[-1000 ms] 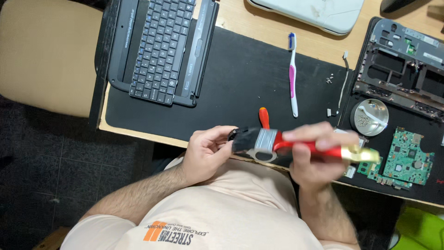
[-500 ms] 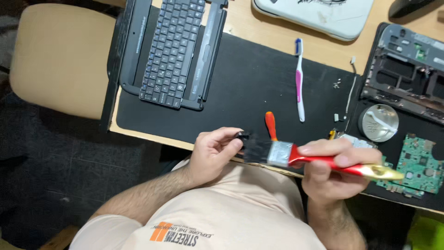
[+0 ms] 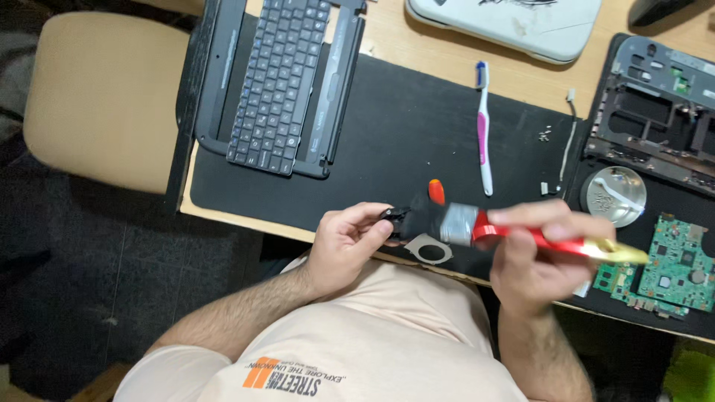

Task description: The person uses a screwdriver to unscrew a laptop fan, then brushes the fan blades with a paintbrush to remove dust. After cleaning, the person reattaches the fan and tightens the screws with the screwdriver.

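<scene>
- Head view, hands: the left hand (image 3: 348,242) was closed in a pinch on a small black part (image 3: 395,217), held above the near edge of the bench (image 3: 447,59). The exact kind of part could not be told; it was small and partly hidden by the fingers and the bristles.
- Head view, hands: the right hand (image 3: 538,253) was closed around the red handle of a paintbrush (image 3: 514,232), with the dark bristles laid against the black part. The brush was blurred.
- Head view, work item: a thin grey plate with a round hole (image 3: 430,249) showed just below the brush ferrule; whether it belonged to the black part or lay on the mat could not be told.
- Head view, state of work: judged from the layout, teardown was already done. The keyboard bezel assembly (image 3: 287,82) lay apart at the left of the black mat (image 3: 402,126), the laptop base chassis (image 3: 655,112) stood open at the right, and the green circuit board (image 3: 681,264) lay out of it, near the right edge.
- Head view, state of work: dusting of the black part appeared to be in hand. The chassis, circuit board and round silver disc (image 3: 615,196) were untouched by either hand.
- Head view, other tools: a pink and white toothbrush (image 3: 483,126) lay unused on the mat; an orange-handled tool (image 3: 436,191) showed just behind the brush. Loose screws (image 3: 545,134) lay near the chassis. Reassembly had not begun.
</scene>
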